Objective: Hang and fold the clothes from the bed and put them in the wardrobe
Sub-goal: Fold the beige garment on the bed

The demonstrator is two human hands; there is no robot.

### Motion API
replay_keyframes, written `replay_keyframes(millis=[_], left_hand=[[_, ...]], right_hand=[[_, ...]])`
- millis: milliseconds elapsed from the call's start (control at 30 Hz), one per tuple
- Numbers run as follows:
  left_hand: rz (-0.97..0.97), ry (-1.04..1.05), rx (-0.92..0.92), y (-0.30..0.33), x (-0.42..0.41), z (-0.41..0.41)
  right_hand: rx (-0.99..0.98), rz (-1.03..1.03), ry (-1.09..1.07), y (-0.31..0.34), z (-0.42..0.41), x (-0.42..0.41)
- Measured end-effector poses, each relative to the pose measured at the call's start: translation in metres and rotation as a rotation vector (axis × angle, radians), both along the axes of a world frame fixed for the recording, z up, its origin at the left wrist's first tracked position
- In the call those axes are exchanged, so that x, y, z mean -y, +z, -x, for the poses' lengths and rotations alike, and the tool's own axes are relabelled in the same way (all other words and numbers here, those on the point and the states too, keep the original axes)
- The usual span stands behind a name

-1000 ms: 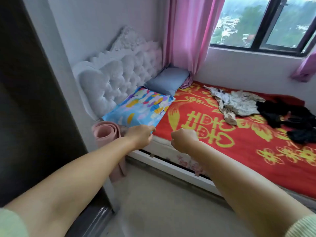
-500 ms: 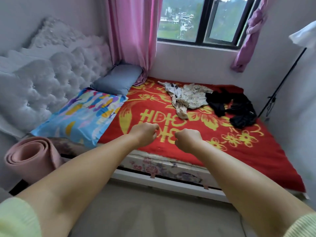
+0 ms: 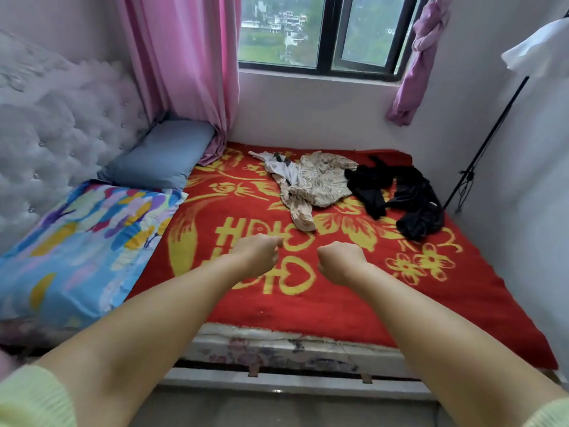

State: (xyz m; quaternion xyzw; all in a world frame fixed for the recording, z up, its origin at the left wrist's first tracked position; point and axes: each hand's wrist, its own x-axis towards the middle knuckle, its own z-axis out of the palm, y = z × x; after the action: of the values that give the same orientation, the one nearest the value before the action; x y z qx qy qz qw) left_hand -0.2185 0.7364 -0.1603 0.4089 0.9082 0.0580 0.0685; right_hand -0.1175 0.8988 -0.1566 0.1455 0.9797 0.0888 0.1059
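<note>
grey pillow point(image 3: 160, 155) by headboard point(image 3: 55, 124) | patterned pillow point(image 3: 83, 241) nearer | pink curtain point(image 3: 184, 66) | possibly a lamp stand point(image 3: 489, 137) right

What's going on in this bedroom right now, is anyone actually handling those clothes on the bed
Not yet. A person stands at the side of the bed with both arms stretched out over the red blanket. The left hand and right hand are curled into fists and hold nothing. Farther back near the window wall, a beige patterned garment and a pile of black clothes lie crumpled on the blanket, side by side and untouched. No wardrobe is in view.
</note>
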Motion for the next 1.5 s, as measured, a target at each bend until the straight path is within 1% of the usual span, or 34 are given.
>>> replay_keyframes(millis=[100,233,400,567,733,833,900,1033,1100,1167,1267,1400,1467,1500], left_hand=[[0.061,-0.02,0.006,-0.015,-0.025,0.04],[0.134,-0.039,0.068,-0.046,-0.059,0.075],[0.16,-0.042,0.112,-0.077,-0.137,0.118],[0.132,0.09,0.221,-0.105,-0.226,0.162],[0.124,0.128,0.261,-0.152,-0.296,0.185],[0.144,0.13,0.307,-0.2,-0.318,0.201],[0.159,0.166,0.317,-0.236,-0.329,0.222],[0.208,0.208,0.25,-0.298,-0.342,0.26],[0.201,0.185,0.176,-0.325,-0.353,0.281],[0.169,0.163,0.098,-0.348,-0.366,0.305],[0.184,0.181,0.052,-0.386,-0.385,0.341],[0.286,0.131,-0.02,-0.41,-0.403,0.383],[0.333,0.086,-0.01,-0.414,-0.412,0.404],[0.322,0.063,0.019,-0.413,-0.418,0.412]], right_hand=[[0.008,0.061,-0.054,-0.019,0.026,-0.032],[0.089,0.125,-0.1,-0.055,0.043,-0.071],[0.118,0.139,-0.154,-0.077,0.082,-0.16],[0.149,0.178,-0.128,-0.103,0.136,-0.258],[0.223,0.209,-0.073,-0.149,0.182,-0.321],[0.241,0.253,-0.019,-0.197,0.215,-0.334],[0.231,0.314,-0.009,-0.239,0.242,-0.337],[0.229,0.479,-0.08,-0.311,0.288,-0.342],[0.157,0.527,-0.139,-0.343,0.312,-0.348],[0.095,0.514,-0.152,-0.376,0.334,-0.354],[0.164,0.468,-0.084,-0.436,0.341,-0.362],[0.096,0.436,-0.002,-0.468,0.33,-0.369],[0.09,0.42,0.012,-0.472,0.33,-0.371],[0.09,0.423,0.015,-0.472,0.331,-0.371]])
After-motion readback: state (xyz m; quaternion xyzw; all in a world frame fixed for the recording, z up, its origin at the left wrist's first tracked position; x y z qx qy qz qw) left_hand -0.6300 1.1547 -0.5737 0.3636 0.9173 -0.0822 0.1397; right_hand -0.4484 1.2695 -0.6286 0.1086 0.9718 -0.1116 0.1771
